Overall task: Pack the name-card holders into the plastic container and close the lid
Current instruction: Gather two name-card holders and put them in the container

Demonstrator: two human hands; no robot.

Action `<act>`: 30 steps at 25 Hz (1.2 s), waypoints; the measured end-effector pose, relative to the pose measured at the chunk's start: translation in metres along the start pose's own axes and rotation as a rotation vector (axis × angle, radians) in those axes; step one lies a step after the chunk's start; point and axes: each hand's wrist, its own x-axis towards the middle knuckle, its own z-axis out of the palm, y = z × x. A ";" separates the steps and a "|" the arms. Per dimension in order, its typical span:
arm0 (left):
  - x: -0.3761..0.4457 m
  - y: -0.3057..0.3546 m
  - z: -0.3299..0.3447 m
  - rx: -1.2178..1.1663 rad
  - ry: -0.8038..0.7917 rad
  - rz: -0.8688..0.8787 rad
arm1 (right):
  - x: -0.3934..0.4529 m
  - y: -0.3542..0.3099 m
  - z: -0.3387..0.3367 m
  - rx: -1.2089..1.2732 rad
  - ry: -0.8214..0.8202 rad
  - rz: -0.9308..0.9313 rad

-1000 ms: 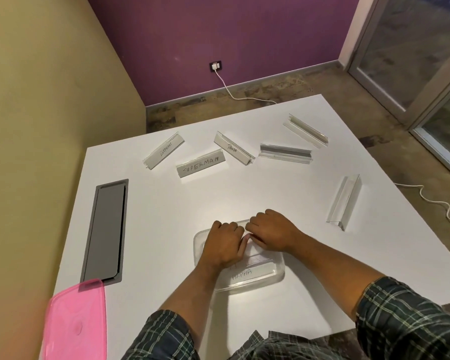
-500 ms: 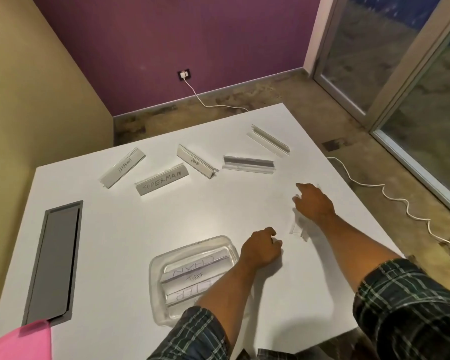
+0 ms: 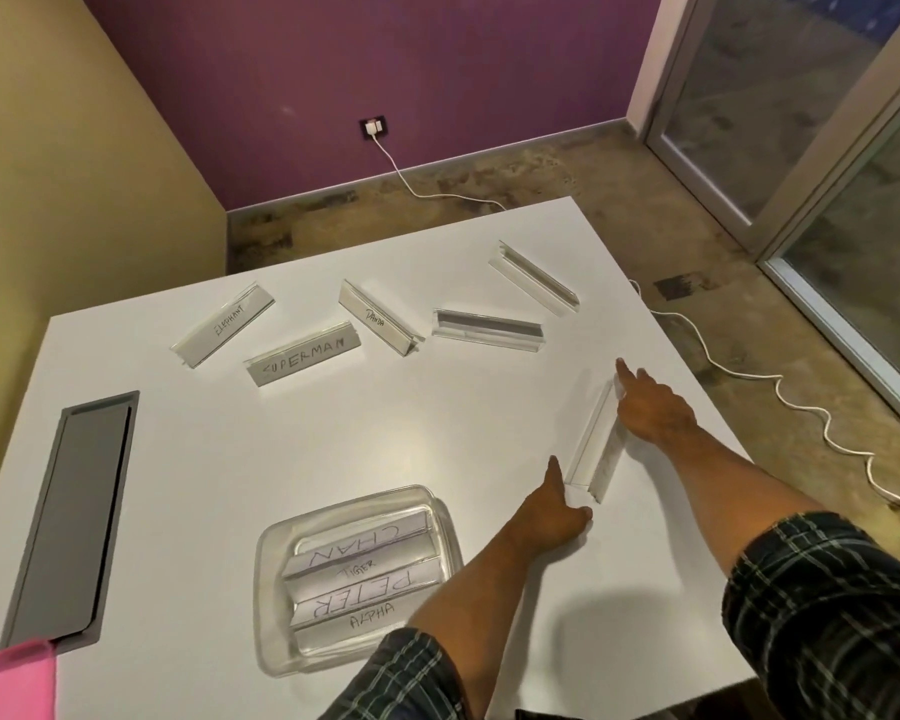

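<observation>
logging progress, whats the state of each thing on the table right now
plastic container: open, four holders inside
pink lid: off, at table corner
clear holder: on table, both hands at its ends
left hand: open
right hand: open
five other holders: unpacked

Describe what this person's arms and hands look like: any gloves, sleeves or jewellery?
Both hands, the left hand and the right hand, are bare, with no gloves, and no rings or watch that I can see. The forearms are uncovered. Dark plaid sleeves with thin pale lines are pushed up towards the elbows.
</observation>
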 end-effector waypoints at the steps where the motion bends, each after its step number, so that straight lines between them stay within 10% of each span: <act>1: 0.004 -0.001 0.001 -0.037 -0.003 -0.011 | 0.002 0.002 0.003 0.013 -0.006 -0.016; 13: 0.001 -0.009 -0.008 -0.112 0.343 -0.063 | -0.008 0.019 0.021 -0.095 -0.019 -0.167; 30: -0.120 -0.010 -0.151 -0.067 0.422 0.003 | -0.128 -0.070 -0.026 -0.351 0.071 -0.577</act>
